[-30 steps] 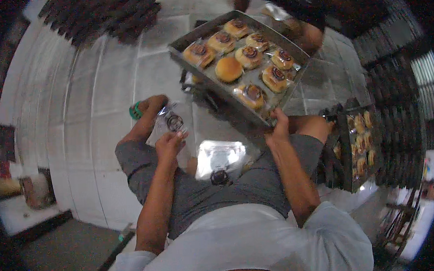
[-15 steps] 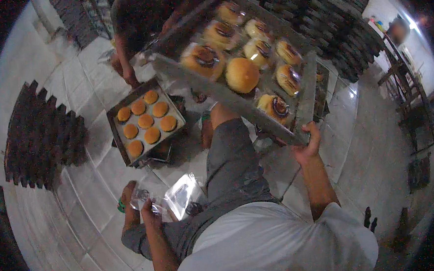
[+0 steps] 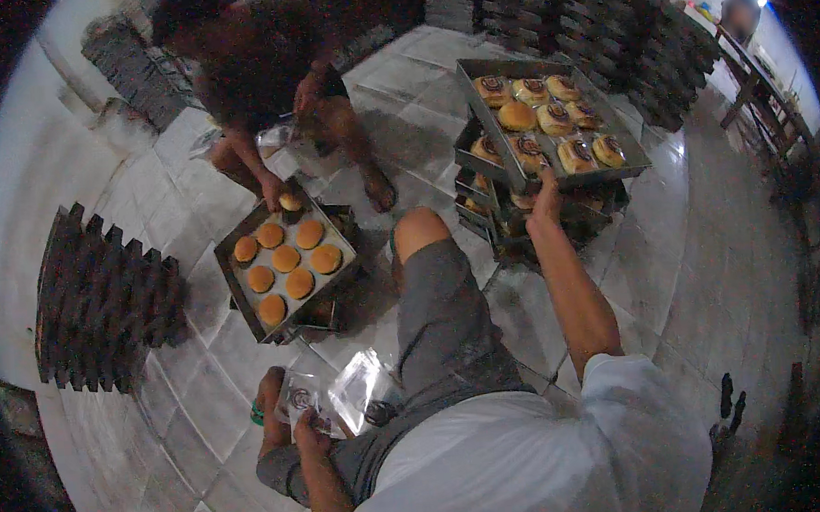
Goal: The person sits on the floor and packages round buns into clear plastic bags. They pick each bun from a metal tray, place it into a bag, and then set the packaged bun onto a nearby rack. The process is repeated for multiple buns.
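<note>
My right hand [image 3: 544, 201] grips the near corner of a dark metal tray [image 3: 601, 175], its fingers over the rim. The tray sits tilted on top of a stack at the right. Inside lie several buns in clear wrappers with dark swirls, and a plainer golden bun [image 3: 517, 115]. By my left foot, my left hand [image 3: 310, 432] is closed on a clear plastic bag [image 3: 299, 397] with a dark printed mark. More shiny clear bags [image 3: 365, 388] lie beside it. Another tray [image 3: 246, 311] of unwrapped golden buns stands ahead, left of my knee.
A co-worker sits across from me; their hand [image 3: 271, 189] holds a bun [image 3: 290, 201] at the far corner of the left tray. More trays [image 3: 501, 228] are stacked under the right one. Dark stacks [image 3: 106, 300] stand at the left and far right. The floor [image 3: 194, 388] is tiled.
The tray in my right hand has moved away and right, onto the stack. The co-worker's hand has taken hold of a bun. My left hand keeps the bag.
</note>
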The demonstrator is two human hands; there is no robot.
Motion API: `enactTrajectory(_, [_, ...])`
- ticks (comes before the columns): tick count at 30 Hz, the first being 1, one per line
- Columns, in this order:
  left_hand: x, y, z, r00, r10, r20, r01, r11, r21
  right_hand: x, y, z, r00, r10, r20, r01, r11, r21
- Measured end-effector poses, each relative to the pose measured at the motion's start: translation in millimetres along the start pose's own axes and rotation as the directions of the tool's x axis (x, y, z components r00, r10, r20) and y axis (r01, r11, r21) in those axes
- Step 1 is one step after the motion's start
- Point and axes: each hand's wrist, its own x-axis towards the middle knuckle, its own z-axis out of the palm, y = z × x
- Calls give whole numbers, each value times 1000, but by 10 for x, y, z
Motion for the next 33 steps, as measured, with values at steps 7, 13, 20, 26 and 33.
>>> enactTrajectory(7, [-216, -35, -384, 885, 450, 117, -393, 589, 706, -514, -569, 155, 911, -43, 411, 292, 770, -567])
enactTrajectory(13, [-207, 107, -68, 966, 227, -128, -216, 972, 91, 1949, -723, 781, 891, -313, 328, 452, 554, -699])
enactTrajectory(20, [-948, 386, 493, 950, 296, -102, -301, 953, -37, 2294, -799, 1164, 917, 312, 247, 191, 199, -961])
enactTrajectory(26, [-998, 615, 809, 955, 267, -130, -282, 953, -112, 1367, -783, 1016, 854, 157, 495, 215, 761, -613])
enactTrajectory(33, [-1219, 955, 2110, 986, -113, 119, 164, 666, -727, -2249, -260, 973, 499, 485, 719, -384, 867, -318])
